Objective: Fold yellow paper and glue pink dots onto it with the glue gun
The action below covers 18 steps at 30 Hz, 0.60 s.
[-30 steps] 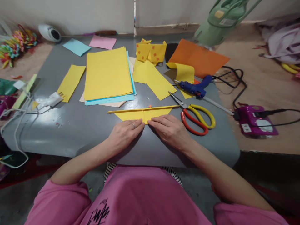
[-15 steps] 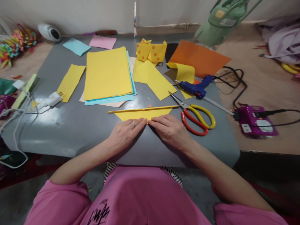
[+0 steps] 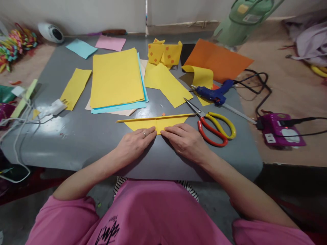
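Note:
A folded yellow paper [image 3: 163,123] lies on the grey table, with a narrow raised strip along its far edge. My left hand [image 3: 136,141] rests on its near left part, fingers stretched forward and together, a ring on one finger. On the near right part lies my right hand [image 3: 186,141], its fingers also flat and pressing the paper. A short stretch of the near edge shows between the fingertips. Scissors [image 3: 201,115] with one red and one yellow handle lie just right of the paper, their blades pointing away to the left.
Beyond my hands sits a stack of yellow sheets [image 3: 116,80] over blue ones. A spotted yellow paper piece [image 3: 165,54], an orange sheet [image 3: 217,59] and a blue glue gun [image 3: 214,93] are at back right. A purple power block [image 3: 281,129] stands right; white cables [image 3: 17,143] hang left.
My left hand has shifted slightly left, widening the gap between the fingertips. The right hand stays on the paper. The camera view has shifted a little.

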Motion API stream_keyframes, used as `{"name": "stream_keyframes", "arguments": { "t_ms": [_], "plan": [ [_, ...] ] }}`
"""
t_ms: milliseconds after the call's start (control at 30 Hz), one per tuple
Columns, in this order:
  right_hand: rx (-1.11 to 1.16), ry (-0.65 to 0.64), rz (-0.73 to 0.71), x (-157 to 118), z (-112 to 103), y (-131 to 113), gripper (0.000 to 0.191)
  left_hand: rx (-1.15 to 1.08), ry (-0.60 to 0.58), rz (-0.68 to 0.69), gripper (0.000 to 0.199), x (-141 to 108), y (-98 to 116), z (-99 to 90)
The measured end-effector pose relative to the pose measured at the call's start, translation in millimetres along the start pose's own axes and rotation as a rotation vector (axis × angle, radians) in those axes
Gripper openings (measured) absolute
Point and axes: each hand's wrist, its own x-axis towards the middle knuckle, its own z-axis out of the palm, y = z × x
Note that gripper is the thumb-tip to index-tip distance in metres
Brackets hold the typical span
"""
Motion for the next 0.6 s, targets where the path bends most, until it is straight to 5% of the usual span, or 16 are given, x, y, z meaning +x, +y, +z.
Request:
{"name": "stream_keyframes", "arguments": {
  "t_ms": [233, 600],
  "plan": [
    [0.003, -0.014, 0.007, -0.7, -0.8, 0.7, 0.020, 0.089, 0.067, 0.112, 0.033, 0.3, -1.1, 6.3],
    [0.002, -0.020, 0.008, -0.7, 0.9, 1.2, 0.021, 0.097, 0.046, 0.072, 0.036, 0.8, 4.9, 2.3]
  ]
}}
